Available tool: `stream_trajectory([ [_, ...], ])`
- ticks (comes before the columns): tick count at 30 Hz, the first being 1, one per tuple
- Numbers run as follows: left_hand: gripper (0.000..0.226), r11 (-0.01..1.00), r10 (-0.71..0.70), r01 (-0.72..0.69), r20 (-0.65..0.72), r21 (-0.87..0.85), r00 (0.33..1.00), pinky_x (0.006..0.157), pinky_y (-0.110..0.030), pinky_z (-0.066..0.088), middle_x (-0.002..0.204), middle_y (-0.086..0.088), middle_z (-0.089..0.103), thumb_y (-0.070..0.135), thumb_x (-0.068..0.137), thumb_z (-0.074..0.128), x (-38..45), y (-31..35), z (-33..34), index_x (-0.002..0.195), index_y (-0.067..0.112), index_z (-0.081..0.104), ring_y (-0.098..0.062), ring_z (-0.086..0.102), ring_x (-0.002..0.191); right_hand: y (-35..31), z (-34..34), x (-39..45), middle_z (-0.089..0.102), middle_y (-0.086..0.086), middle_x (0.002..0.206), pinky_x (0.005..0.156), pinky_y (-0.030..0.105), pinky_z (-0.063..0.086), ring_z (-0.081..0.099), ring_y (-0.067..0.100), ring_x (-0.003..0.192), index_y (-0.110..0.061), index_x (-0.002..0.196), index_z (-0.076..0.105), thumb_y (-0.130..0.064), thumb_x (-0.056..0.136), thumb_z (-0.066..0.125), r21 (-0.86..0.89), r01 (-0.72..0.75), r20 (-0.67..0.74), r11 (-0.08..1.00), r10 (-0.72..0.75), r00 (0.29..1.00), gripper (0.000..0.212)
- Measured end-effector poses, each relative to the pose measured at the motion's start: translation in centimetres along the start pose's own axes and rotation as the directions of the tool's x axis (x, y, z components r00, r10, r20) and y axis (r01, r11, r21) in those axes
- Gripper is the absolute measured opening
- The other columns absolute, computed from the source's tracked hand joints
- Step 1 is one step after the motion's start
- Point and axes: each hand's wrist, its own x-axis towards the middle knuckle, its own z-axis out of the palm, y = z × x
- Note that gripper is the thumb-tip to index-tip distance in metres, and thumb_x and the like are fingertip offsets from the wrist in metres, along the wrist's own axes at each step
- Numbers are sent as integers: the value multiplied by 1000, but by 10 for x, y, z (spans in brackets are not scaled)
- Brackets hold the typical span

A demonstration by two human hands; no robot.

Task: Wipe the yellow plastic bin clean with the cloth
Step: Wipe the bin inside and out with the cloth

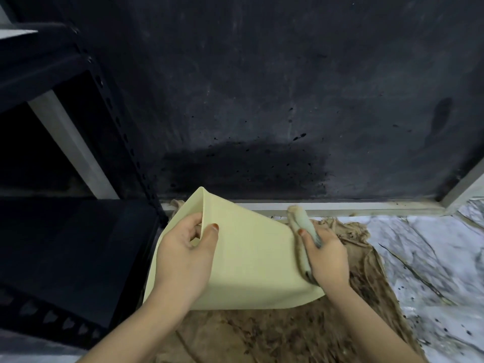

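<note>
wall point(262, 87), dark and stained, rises just behind the yellow bin point(248, 258), with a black metal rack point(65, 231) close at the bin's left. the bin lies tipped on its side over a soiled brown sheet point(288, 334), with white marbled floor point(432, 258) beyond to its right. left hand point(187, 247) grips the bin's rim, thumb outside, fingers inside. right hand point(326, 258) clasps a rolled cloth point(303, 231) against the bin's right edge.
</note>
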Motion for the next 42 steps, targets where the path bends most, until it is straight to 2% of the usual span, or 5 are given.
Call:
stream_trajectory([
  [8, 21, 1000, 6, -5, 19, -22, 1000, 72, -38, 54, 85, 8, 73, 20, 89, 55, -3, -2, 1, 79, 35, 67, -20, 66, 76, 28, -8, -35, 49, 10, 74, 61, 39, 37, 50, 35, 68, -22, 54, 40, -24, 87, 58, 63, -212, -130, 975, 219, 967, 38],
  [19, 19, 993, 113, -115, 96, 11, 989, 68, -40, 53, 82, 6, 73, 22, 88, 54, -11, 3, 7, 85, 35, 67, -29, 65, 75, -110, 3, -59, 56, -17, 85, 70, 19, 43, 56, 3, 81, -27, 95, 64, -36, 85, 56, 283, 367, 13, 886, -386, 922, 16],
  [25, 20, 998, 64, -66, 111, 14, 992, 67, -48, 54, 83, 5, 74, 21, 90, 54, -10, 4, 1, 86, 36, 67, -35, 66, 73, -74, 12, -18, 53, -6, 76, 62, 28, 33, 52, 15, 70, -20, 86, 64, -30, 87, 57, 169, 268, -37, 948, -266, 963, 13],
  [33, 36, 1000, 14, -10, 197, -22, 980, 58, -10, 52, 81, 24, 75, 10, 89, 57, 5, 4, -13, 79, 42, 70, 2, 70, 71, 22, -3, -14, 47, 5, 68, 53, 33, 30, 50, 29, 64, -23, 56, 38, -30, 88, 56, 54, -58, -116, 997, 64, 991, 38],
  [42, 26, 997, -54, 48, 101, 60, 993, 58, -32, 53, 73, 18, 73, 19, 83, 57, 19, 10, -18, 74, 41, 68, -5, 68, 61, 36, -8, -62, 62, 16, 84, 68, 31, 36, 61, 38, 86, -3, 85, 68, -10, 76, 71, 8, -74, -271, 997, 74, 960, 12],
])
